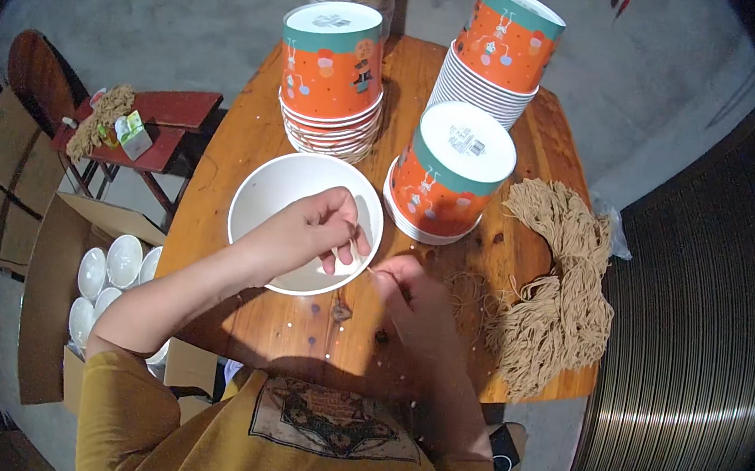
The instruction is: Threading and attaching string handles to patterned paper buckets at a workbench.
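Observation:
A white bowl or tub (258,188) lies on the wooden table in front of me, its open mouth facing up. My left hand (327,230) reaches over its inside, closed, with a thin pale string showing faintly at the fingertips. Just outside the bowl's right rim, my right hand (409,289) pinches a tan string (371,271); this hand is slightly blurred. Most of the string between the hands is hard to make out. To the right lies a large bundle of tan string (565,292), with loose loops (468,293) on the wood beside it.
Orange and green paper tubs stand upside down in stacks at the back left (332,74), back right (498,50) and beside the bowl (443,178). A cardboard box (54,293) of white bowls sits lower left, near a red bench (165,112). Corrugated metal (686,360) rises at right.

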`<control>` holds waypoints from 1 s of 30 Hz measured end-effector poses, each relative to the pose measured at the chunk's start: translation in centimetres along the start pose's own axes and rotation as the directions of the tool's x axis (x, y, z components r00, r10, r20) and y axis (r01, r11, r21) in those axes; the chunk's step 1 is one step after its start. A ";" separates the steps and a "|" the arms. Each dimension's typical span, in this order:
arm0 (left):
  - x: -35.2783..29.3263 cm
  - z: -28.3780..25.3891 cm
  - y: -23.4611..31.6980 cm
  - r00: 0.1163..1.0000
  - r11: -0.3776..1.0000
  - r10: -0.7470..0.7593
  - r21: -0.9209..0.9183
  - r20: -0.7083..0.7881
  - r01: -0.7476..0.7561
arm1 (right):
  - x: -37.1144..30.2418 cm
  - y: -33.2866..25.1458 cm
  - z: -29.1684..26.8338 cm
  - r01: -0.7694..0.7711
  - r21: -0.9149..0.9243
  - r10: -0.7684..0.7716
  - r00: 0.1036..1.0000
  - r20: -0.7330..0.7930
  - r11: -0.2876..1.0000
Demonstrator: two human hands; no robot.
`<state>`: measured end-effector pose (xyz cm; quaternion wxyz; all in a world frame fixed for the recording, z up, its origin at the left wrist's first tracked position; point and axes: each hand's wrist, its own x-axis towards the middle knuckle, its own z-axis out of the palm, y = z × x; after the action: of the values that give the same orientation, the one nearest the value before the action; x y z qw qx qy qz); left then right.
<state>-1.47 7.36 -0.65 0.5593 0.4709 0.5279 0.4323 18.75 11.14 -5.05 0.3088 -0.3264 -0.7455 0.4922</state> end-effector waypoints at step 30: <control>0.2 0.9 -0.6 0.985 0.995 -0.065 -0.067 0.161 0.077 | 8.1 -3.2 -2.3 0.197 -0.108 -0.157 0.940 0.303 0.974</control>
<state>-0.52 7.42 -1.25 0.6313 0.4640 0.4820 0.3922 15.08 17.81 -0.20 0.2153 -0.2019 -0.8412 0.4530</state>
